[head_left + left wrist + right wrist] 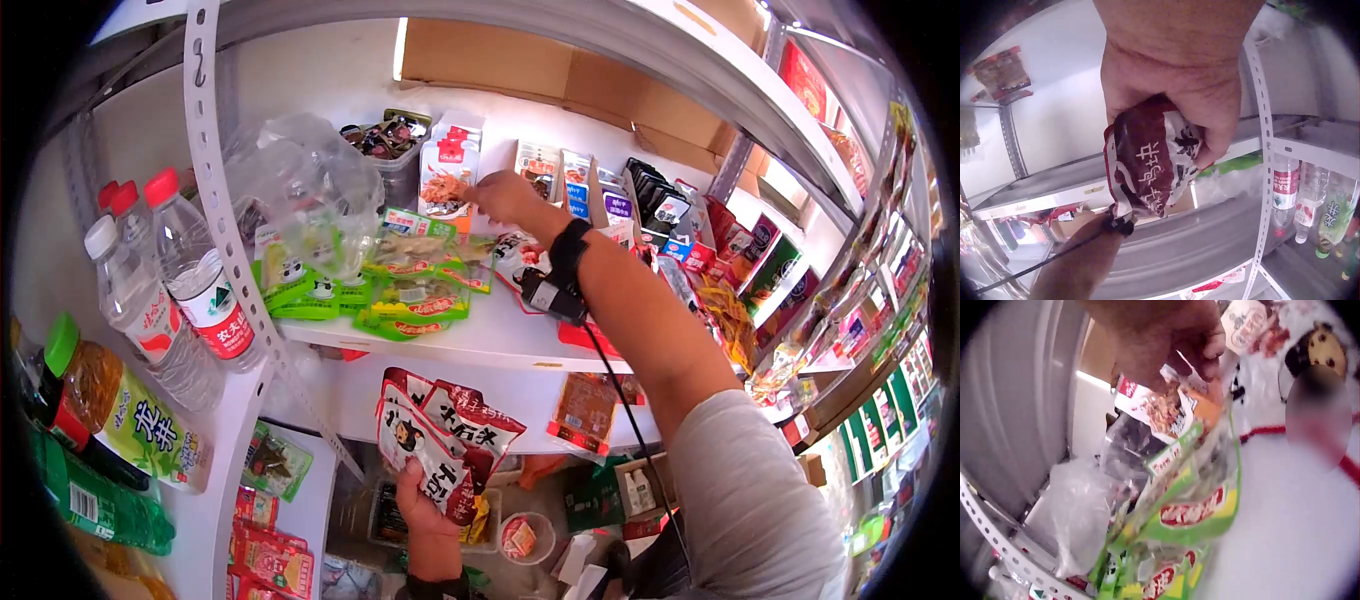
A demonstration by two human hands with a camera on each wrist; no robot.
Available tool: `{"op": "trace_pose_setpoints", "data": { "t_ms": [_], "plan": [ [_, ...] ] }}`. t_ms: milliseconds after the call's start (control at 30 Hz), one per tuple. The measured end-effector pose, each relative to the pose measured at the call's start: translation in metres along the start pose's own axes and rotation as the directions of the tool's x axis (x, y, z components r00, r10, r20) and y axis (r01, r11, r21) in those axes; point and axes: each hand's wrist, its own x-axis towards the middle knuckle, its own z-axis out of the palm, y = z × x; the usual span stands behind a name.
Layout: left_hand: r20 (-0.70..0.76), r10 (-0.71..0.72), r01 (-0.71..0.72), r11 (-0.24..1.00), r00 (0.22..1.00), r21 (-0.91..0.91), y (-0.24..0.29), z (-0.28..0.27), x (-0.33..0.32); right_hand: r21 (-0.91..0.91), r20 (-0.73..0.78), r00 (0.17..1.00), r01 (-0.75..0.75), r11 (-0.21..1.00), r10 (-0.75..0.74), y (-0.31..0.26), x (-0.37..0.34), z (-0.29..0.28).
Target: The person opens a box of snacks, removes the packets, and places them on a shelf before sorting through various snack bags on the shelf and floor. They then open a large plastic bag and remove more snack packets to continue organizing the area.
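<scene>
"What is the left hand (430,512) doing?"

"It grips a red and white snack bag (447,437) by its lower part, thumb across the front. The bag is tilted, out in front of the shelf (470,346)."

"And the right hand (507,197)?"

"It's well apart from the left, higher and farther forward. Its fingers are bent at the edge of a white snack pack (448,178) with an orange food picture. I can't tell whether they pinch it or only touch it."

"What lies around that hand?"

"Green snack bags (415,305) are below it and to its left, overlapping on the shelf. Farther left is a clear plastic bag (310,180), and beyond its left side is a tub (395,165) of dark packets."

"Anything beside the left hand?"

"Well to its left, drink bottles (205,275) stand on a side shelf (235,420)."
</scene>
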Motion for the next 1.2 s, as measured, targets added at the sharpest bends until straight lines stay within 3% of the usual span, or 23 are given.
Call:
{"op": "trace_pose_setpoints", "data": {
  "t_ms": [33, 100, 200, 333, 467, 500, 600, 633, 667, 700, 733, 800, 833, 900, 1000, 1133, 1167, 1200],
  "plan": [
    [0.005, 0.000, 0.000, 1.000, 1.000, -0.005, -0.002, 0.001, -0.001, -0.170, -0.040, 0.989, 0.132, 0.977, -0.141, 0.007, 0.004, -0.013],
    [-0.019, -0.004, 0.005, 1.000, 1.000, 0.019, -0.003, 0.001, -0.003, -0.225, -0.112, 0.994, -0.029, 0.974, 0.003, 0.003, -0.022, -0.047],
    [0.014, -0.027, 0.026, 0.999, 1.000, 0.030, -0.005, 0.005, -0.001, -0.482, -0.055, 0.998, -0.028, 0.876, 0.002, 0.037, -0.040, -0.055],
    [0.000, -0.043, 0.043, 0.998, 0.999, 0.039, -0.013, 0.006, 0.001, -0.644, 0.017, 0.999, -0.018, 0.765, 0.037, 0.048, -0.062, -0.060],
    [-0.027, -0.037, 0.038, 0.997, 0.999, 0.062, -0.021, 0.012, -0.003, -0.598, 0.034, 0.997, -0.039, 0.800, 0.074, 0.046, -0.066, -0.071],
    [-0.004, -0.045, 0.045, 0.997, 0.999, 0.062, -0.020, 0.019, -0.004, -0.525, -0.056, 0.993, 0.059, 0.849, -0.103, 0.050, -0.068, -0.068],
    [0.086, -0.081, 0.076, 0.995, 0.993, 0.063, -0.022, 0.021, -0.003, -0.143, -0.031, 0.984, 0.169, 0.975, -0.175, -0.028, -0.125, -0.089],
    [0.117, -0.097, 0.090, 0.994, 0.988, 0.066, -0.024, 0.020, -0.003, 0.162, 0.049, 0.976, 0.202, 0.966, -0.212, -0.026, -0.137, -0.073],
    [0.152, -0.106, 0.098, 0.993, 0.983, 0.060, -0.025, 0.026, -0.004, 0.213, 0.216, 0.947, 0.191, 0.958, -0.236, -0.058, -0.171, -0.082],
    [0.187, -0.117, 0.108, 0.993, 0.975, 0.056, -0.026, 0.035, -0.007, 0.170, 0.424, 0.891, 0.100, 0.980, -0.164, -0.091, -0.205, -0.095],
    [0.195, -0.114, 0.103, 0.992, 0.974, 0.068, -0.028, 0.035, -0.010, 0.137, 0.438, 0.873, 0.170, 0.976, -0.214, -0.103, -0.235, -0.089],
    [0.159, -0.105, 0.091, 0.992, 0.982, 0.091, -0.033, 0.038, -0.016, 0.223, 0.669, 0.721, 0.033, 0.974, -0.178, -0.124, -0.275, -0.091],
    [0.119, -0.097, 0.085, 0.991, 0.988, 0.102, -0.034, 0.044, -0.018, 0.237, 0.695, 0.709, -0.063, 0.970, -0.123, -0.130, -0.286, -0.086],
    [0.118, -0.148, 0.139, 0.987, 0.982, 0.086, -0.038, 0.031, -0.018, 0.328, 0.615, 0.774, -0.081, 0.941, -0.148, -0.123, -0.296, -0.066],
    [-0.042, -0.131, 0.136, 0.976, 0.990, 0.167, -0.039, 0.041, -0.016, 0.386, 0.561, 0.820, -0.139, 0.912, -0.113, -0.112, -0.297, -0.044],
    [0.036, -0.097, 0.093, 0.990, 0.995, 0.102, -0.049, 0.051, -0.016, 0.359, 0.567, 0.820, -0.166, 0.918, -0.073, -0.111, -0.299, -0.055],
    [0.059, -0.084, 0.072, 0.980, 0.995, 0.187, -0.050, 0.040, -0.014, 0.376, 0.570, 0.817, -0.172, 0.911, -0.081, -0.109, -0.299, -0.060],
    [0.079, -0.072, 0.059, 0.986, 0.994, 0.155, -0.050, 0.048, -0.016, 0.394, 0.574, 0.814, -0.179, 0.901, -0.089, -0.107, -0.301, -0.063]
  ]
}}
